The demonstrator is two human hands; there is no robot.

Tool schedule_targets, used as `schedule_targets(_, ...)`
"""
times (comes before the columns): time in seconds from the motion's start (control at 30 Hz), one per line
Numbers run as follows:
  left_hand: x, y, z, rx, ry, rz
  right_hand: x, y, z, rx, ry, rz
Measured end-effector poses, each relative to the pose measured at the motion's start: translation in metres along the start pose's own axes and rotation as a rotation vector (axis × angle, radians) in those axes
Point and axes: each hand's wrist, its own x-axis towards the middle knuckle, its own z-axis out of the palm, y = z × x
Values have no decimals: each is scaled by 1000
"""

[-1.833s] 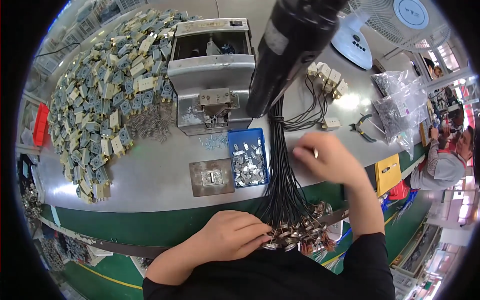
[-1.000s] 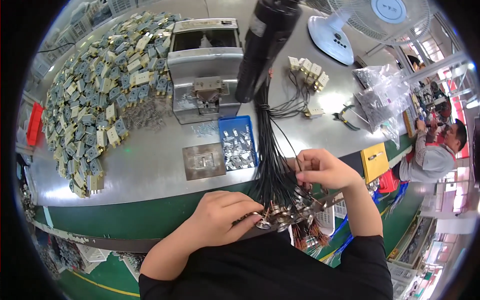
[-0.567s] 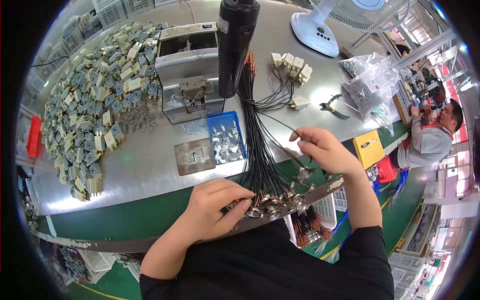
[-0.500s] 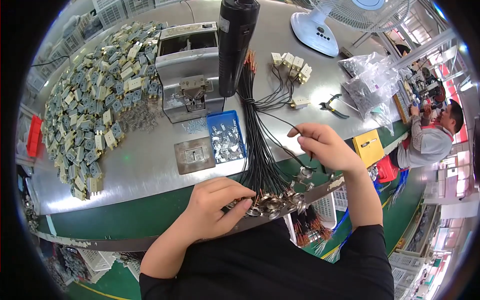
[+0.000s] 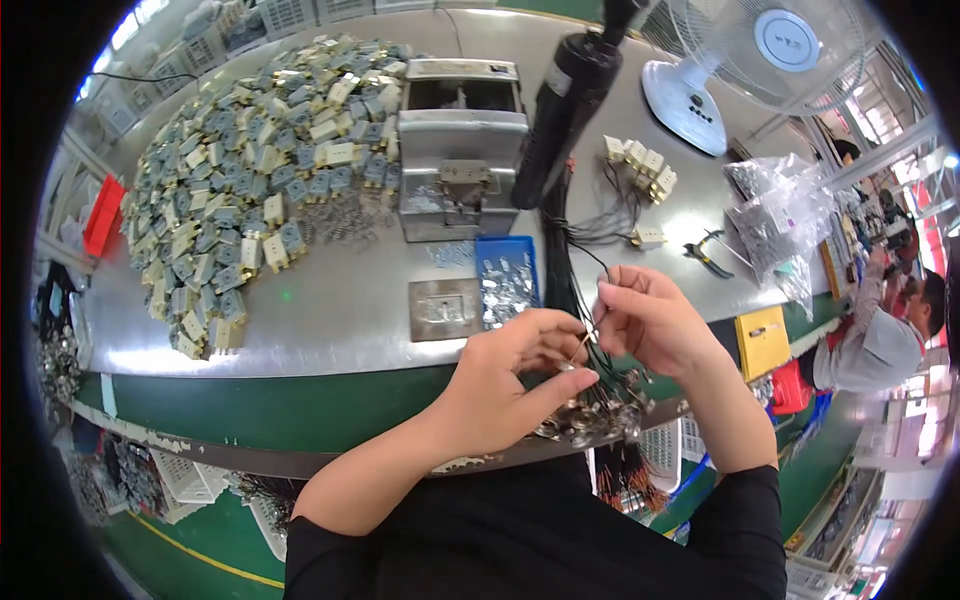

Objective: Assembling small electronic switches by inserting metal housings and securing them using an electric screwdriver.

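Note:
My right hand (image 5: 655,322) is closed, thumb and fingers pinching a black wire (image 5: 592,258) that runs from a tied bundle of black wires (image 5: 560,262). Close beside it on the left, my left hand (image 5: 515,380) curls its fingers around a thin wire with a pale orange end (image 5: 581,347); whether both hands hold the same wire I cannot tell. Below the hands, shiny round metal fittings (image 5: 585,428) hang clustered at the table's front edge. White connector blocks (image 5: 640,163) sit at the far ends of several wires.
A big heap of grey and cream switch parts (image 5: 270,150) covers the left. Behind stand a metal bench fixture (image 5: 460,140), a black power screwdriver (image 5: 568,115) and a white fan (image 5: 690,105). Nearby lie a blue parts tray (image 5: 533,262), a metal plate (image 5: 440,318), and pliers (image 5: 708,255). A co-worker (image 5: 880,345) sits at right.
My left hand has moved right and up from the metal fittings towards my right hand, and the two are now close together. The view has shifted, so the table's contents appear further right.

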Motion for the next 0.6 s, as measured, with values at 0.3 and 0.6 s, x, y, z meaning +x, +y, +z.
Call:
schedule_targets(0.3,-11,33,-61,-25,119,-180,27,-20,60,-1267,-267,-1020)
schedule_targets(0.6,-21,42,-102,437,236,-2,67,4,86,-1088,-284,-817)
